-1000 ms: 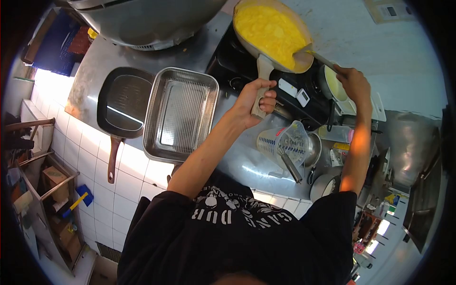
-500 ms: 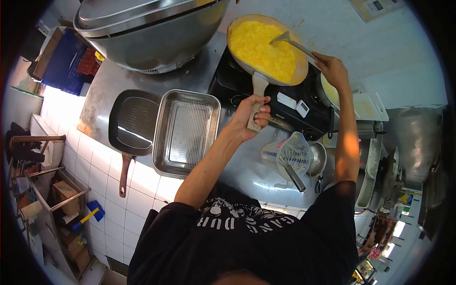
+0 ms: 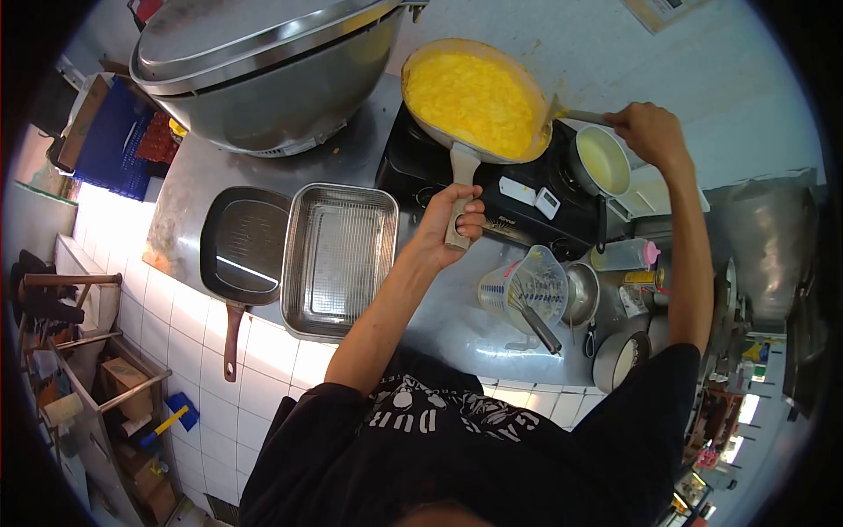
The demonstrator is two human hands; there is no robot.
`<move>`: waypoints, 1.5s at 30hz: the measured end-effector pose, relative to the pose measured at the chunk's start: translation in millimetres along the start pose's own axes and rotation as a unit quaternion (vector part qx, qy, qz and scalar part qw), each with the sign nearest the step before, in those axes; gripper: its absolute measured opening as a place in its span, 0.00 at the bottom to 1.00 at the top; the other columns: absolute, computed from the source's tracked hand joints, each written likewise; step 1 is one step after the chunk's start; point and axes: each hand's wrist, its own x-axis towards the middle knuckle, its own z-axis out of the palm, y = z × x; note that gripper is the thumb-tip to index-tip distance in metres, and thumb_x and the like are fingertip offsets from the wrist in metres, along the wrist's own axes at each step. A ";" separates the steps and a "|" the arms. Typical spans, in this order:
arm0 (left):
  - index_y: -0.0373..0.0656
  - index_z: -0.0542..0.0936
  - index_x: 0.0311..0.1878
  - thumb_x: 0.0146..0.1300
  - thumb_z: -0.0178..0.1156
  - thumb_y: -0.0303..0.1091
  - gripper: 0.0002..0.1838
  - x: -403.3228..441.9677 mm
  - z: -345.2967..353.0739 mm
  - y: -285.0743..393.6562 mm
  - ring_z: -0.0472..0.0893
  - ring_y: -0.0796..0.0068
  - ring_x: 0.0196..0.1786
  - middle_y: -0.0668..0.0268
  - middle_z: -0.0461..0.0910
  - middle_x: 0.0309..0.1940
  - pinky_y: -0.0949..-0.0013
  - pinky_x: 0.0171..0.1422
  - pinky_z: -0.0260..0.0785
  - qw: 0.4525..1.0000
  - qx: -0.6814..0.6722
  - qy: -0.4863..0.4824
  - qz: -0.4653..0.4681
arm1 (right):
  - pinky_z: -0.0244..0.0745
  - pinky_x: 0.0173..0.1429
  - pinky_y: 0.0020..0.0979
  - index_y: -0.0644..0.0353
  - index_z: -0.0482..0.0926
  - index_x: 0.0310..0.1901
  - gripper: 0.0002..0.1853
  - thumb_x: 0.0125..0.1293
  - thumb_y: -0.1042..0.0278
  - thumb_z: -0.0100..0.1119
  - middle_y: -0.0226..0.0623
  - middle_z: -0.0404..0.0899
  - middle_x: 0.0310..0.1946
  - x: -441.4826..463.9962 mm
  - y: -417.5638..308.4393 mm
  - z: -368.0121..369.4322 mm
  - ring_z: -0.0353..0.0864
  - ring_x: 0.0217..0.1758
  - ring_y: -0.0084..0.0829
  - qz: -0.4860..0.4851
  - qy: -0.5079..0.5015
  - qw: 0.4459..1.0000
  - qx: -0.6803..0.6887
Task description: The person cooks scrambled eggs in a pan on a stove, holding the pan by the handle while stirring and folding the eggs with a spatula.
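My left hand (image 3: 450, 227) is wrapped round the handle of a cream-coloured frying pan (image 3: 464, 156), which is tilted over the black stove (image 3: 413, 171). Soft yellow scrambled eggs (image 3: 474, 98) fill much of the pan. My right hand (image 3: 650, 133) grips the handle of a spatula (image 3: 584, 115). Its blade is at the pan's right rim, beside the eggs rather than in the middle of them. On the stove's front lie a white card-like piece (image 3: 517, 190) and a small white timer (image 3: 547, 204).
A big steel pot (image 3: 263, 105) stands back left. Nearer are a square dark grill pan (image 3: 246, 241) and a metal tray (image 3: 341, 262). A small pot (image 3: 602, 162) sits right on the stove. A measuring jug (image 3: 537, 285) holding a whisk (image 3: 537, 325) and a steel bowl (image 3: 581, 294) stand in front.
The spatula has moved from among the eggs to the pan's right rim. My right hand has shifted right. The eggs look flatter, and the small pot and a pink-capped bottle are now uncovered.
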 end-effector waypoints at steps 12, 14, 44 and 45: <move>0.42 0.69 0.36 0.59 0.52 0.32 0.05 -1.7 1.7 4.4 0.56 0.87 0.13 0.72 0.61 0.17 0.84 0.12 0.49 0.999 0.033 0.020 -0.019 | 0.74 0.34 0.37 0.38 0.82 0.41 0.12 0.58 0.65 0.52 0.34 0.78 0.29 69.1 -27.0 67.1 0.79 0.30 0.37 -0.024 0.146 0.989 0.022; 0.42 0.69 0.35 0.59 0.51 0.32 0.05 -1.7 2.3 5.0 0.56 0.87 0.13 0.72 0.61 0.17 0.84 0.12 0.49 0.999 0.036 0.024 -0.023 | 0.74 0.33 0.36 0.36 0.81 0.42 0.14 0.57 0.66 0.52 0.33 0.78 0.29 78.8 -34.5 70.9 0.79 0.29 0.36 -0.046 0.182 0.982 0.028; 0.42 0.67 0.34 0.58 0.50 0.32 0.05 -1.4 1.7 9.4 0.56 0.87 0.13 0.72 0.61 0.17 0.84 0.12 0.49 0.998 0.053 0.021 -0.036 | 0.75 0.41 0.44 0.66 0.76 0.34 0.10 0.59 0.70 0.44 0.55 0.76 0.38 110.4 -84.9 114.4 0.78 0.40 0.51 0.047 0.112 0.957 0.263; 0.43 0.67 0.34 0.58 0.50 0.31 0.04 -1.4 1.0 9.7 0.56 0.87 0.13 0.72 0.61 0.17 0.84 0.12 0.49 0.997 0.055 0.017 -0.047 | 0.75 0.42 0.44 0.65 0.76 0.35 0.11 0.60 0.69 0.45 0.54 0.76 0.38 115.4 -82.8 116.4 0.78 0.40 0.51 0.022 0.111 0.962 0.249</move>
